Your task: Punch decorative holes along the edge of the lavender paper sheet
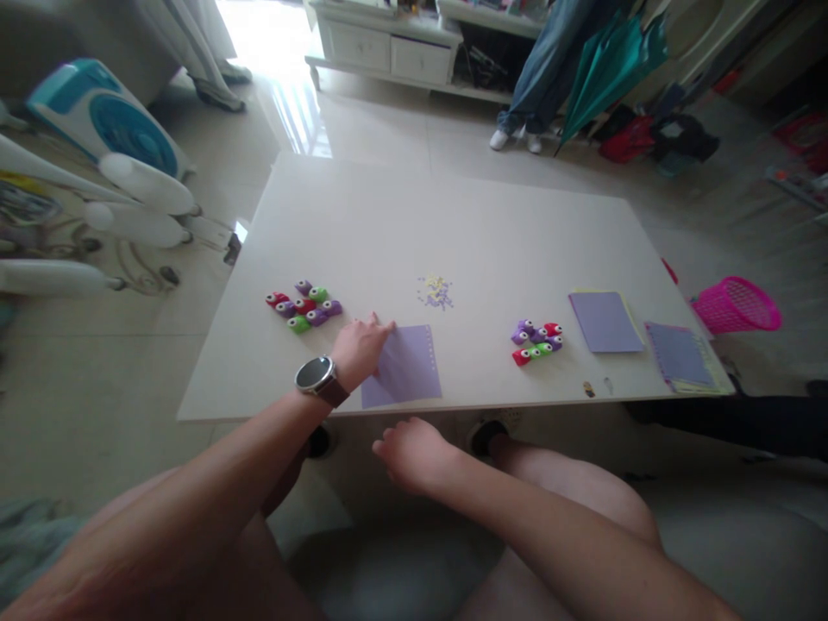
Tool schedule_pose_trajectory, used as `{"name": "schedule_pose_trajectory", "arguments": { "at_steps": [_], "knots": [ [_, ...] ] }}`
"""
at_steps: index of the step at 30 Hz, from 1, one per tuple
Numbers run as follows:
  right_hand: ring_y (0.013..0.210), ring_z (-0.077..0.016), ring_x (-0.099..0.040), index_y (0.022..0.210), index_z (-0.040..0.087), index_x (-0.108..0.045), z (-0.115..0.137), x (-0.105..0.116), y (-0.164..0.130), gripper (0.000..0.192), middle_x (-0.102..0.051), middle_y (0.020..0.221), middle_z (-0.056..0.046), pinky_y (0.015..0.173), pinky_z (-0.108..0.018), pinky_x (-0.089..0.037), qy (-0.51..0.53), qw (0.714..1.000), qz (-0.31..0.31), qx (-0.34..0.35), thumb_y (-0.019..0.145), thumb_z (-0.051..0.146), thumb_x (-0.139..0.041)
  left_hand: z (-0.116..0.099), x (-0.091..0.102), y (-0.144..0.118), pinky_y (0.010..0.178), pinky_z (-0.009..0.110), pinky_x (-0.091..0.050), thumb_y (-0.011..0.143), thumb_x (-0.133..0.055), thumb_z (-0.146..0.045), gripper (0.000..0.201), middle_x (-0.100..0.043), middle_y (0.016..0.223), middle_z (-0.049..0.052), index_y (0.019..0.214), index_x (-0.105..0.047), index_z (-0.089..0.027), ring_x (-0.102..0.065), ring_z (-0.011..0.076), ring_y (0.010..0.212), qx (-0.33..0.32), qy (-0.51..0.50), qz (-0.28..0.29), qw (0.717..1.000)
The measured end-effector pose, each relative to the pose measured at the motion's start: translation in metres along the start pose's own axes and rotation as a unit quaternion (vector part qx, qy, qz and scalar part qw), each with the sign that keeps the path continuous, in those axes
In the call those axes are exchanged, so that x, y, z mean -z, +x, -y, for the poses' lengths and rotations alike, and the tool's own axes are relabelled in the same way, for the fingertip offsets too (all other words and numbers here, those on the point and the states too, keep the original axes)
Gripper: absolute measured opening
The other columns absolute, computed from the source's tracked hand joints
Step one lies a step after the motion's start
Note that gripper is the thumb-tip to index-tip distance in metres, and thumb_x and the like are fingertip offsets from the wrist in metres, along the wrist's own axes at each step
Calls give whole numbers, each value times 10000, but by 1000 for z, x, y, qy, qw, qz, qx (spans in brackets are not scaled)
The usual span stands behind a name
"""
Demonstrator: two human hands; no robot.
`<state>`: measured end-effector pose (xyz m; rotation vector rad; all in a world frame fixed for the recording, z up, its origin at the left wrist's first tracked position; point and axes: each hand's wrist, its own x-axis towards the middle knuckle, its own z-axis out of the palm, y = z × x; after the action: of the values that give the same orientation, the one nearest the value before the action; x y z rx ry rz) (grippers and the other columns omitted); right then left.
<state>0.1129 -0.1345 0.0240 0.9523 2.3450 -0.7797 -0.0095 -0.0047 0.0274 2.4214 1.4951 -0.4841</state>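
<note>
My left hand [363, 347], with a watch on its wrist, rests on the upper left part of a purple sheet of paper [409, 371]. Its fingers are stretched out, pointing away from me. A row of small punched holes runs down the sheet's right edge. In front of the table's near edge, below the sheet, my right hand [414, 453] is curled in; whatever it may hold is hidden. Left of the sheet stand several red, green and purple pieces with eye shapes [304, 304]. Beyond it lies a scatter of yellow and purple paper bits [437, 291].
More eyed pieces [538, 341] stand on the white table [466, 224]. Rightward lie a purple paper stack [606, 323], punched sheets [686, 355] and two small items [588, 389]. A pink basket [737, 304] is beyond the right edge. A person [540, 73] stands behind the table.
</note>
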Motion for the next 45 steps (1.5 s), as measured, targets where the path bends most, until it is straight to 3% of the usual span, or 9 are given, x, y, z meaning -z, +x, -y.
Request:
{"name": "schedule_pose_trajectory", "arguments": {
  "at_steps": [45],
  "knots": [
    [996,-299,-751,1125,138,-747,1,5,-2,235,-774,1095,-128,826,-394,-591,11,1000,12,-4,917,189,-650,0,-4,2,852,381,-566,730,-836,-151,772,-623,1315,189,1443,-546,-207,-705,335,1053,-11,8,-12,1000]
  ]
}}
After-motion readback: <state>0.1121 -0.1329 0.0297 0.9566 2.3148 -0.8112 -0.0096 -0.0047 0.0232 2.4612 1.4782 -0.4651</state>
